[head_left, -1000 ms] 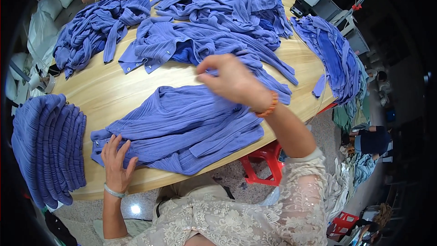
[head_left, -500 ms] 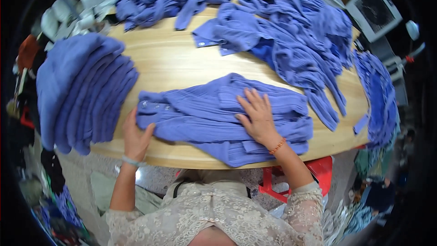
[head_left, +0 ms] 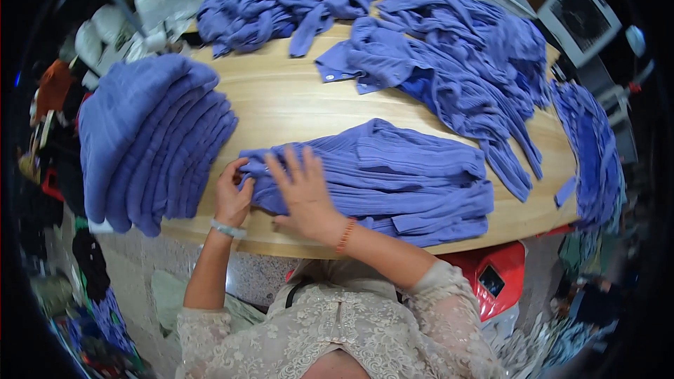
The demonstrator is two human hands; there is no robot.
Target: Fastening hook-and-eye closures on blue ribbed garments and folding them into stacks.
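Note:
A blue-purple ribbed knit garment (head_left: 414,175) lies folded lengthwise along the near side of the table, its buttoned end at the left. My left hand (head_left: 232,195) pinches that left end between thumb and curled fingers. Just beside it, my right hand (head_left: 306,200) is open, fingers spread, palm down over the left part of the garment. The buttons there are mostly hidden by my hands. Left of my left hand stands a tall stack of folded garments (head_left: 144,147) of the same colour.
Loose garments lie heaped on the wooden table (head_left: 281,98): one far pile (head_left: 281,10), one far-right pile (head_left: 456,56). More cloth (head_left: 593,154) hangs at the right edge. A red stool (head_left: 502,267) with a phone (head_left: 491,281) on it stands below the near edge.
My right hand has moved left from the garment's middle to near its left end. My left hand's fingers have closed on that end. The view has shifted slightly.

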